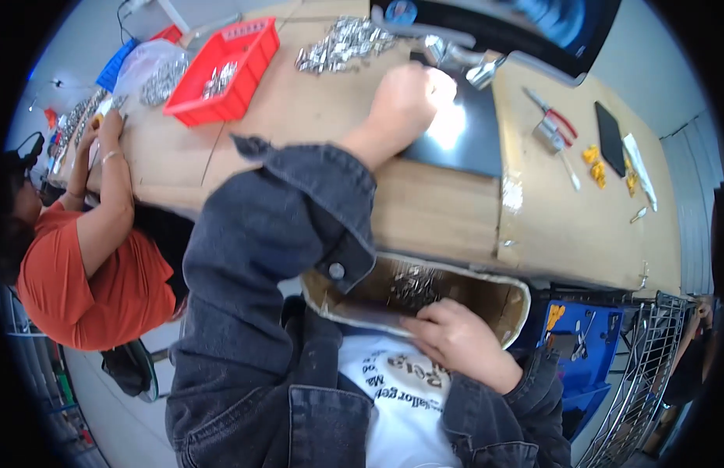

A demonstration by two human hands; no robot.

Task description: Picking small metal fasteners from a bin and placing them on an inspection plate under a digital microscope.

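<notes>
My left hand (412,97) reaches over the bench, its fingers curled together above a dark flat plate (475,148). Glare hides whatever is between the fingertips. A shiny metal fixture (447,53) stands just beyond it. In front of my body, an open cardboard box (518,308) with a pale rim sits below the bench edge, small silvery metal pieces (415,285) inside. My right hand (463,343) lies across the box's near rim, fingers stretched leftward, with no object visible in them. A dark, blurred strip (366,313) runs along that rim beside the fingertips.
Loose metal parts (346,45) lie left of a screen (533,31). Further left are a red bin (256,70) and a plastic bag (155,74). At right lie red-handled pliers (561,129), yellow scraps (594,166) and a black slab (609,136). A person in orange (89,273) sits left.
</notes>
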